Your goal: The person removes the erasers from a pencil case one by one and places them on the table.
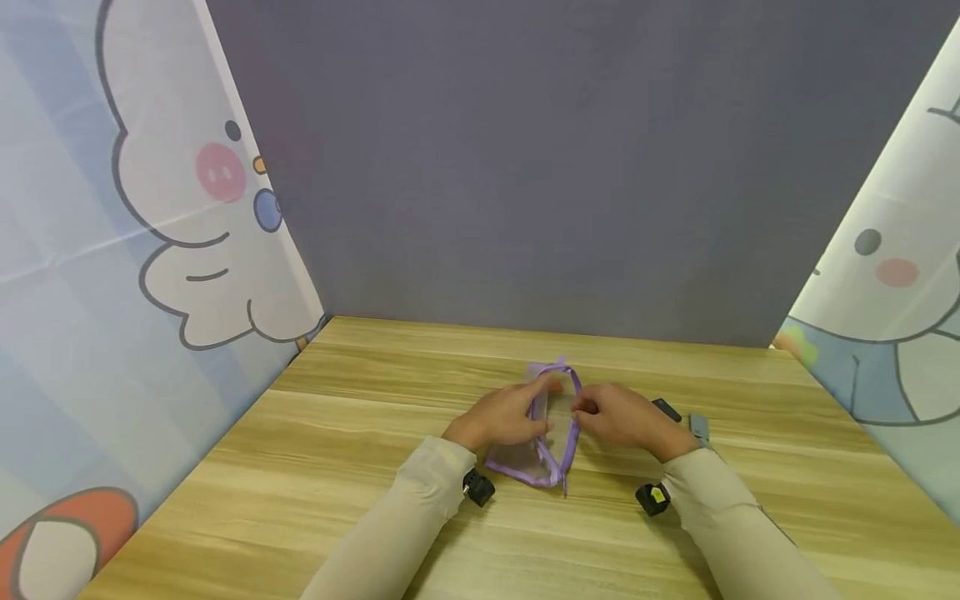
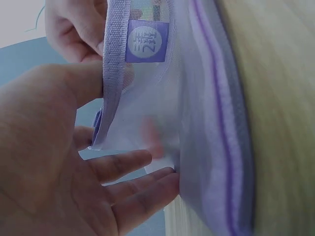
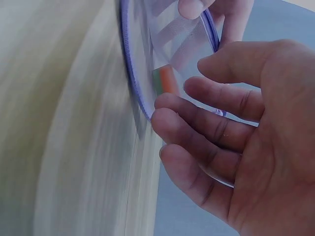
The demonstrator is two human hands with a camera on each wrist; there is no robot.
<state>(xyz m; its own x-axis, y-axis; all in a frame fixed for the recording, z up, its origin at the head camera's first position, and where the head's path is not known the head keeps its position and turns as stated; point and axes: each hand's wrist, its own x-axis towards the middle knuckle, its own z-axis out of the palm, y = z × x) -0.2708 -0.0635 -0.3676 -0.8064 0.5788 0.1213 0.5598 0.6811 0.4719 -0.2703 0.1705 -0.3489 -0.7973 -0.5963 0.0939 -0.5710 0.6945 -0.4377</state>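
A see-through mesh zipper pouch with purple trim stands with its mouth spread on the wooden table. My left hand holds its left rim, thumb on one side and fingers spread against the mesh on the other. On the right rim, my right hand pinches the purple edge with bent thumb and forefinger; its other fingers curl loosely near the mesh. An orange and green piece shows within the pouch, its kind unclear. A purple label is sewn beside the band.
Right of my right hand lie a small black object and a grey flat one, partly behind the wrist. A dark grey panel rises along the table's back edge. Cartoon-printed cloths hang at both sides.
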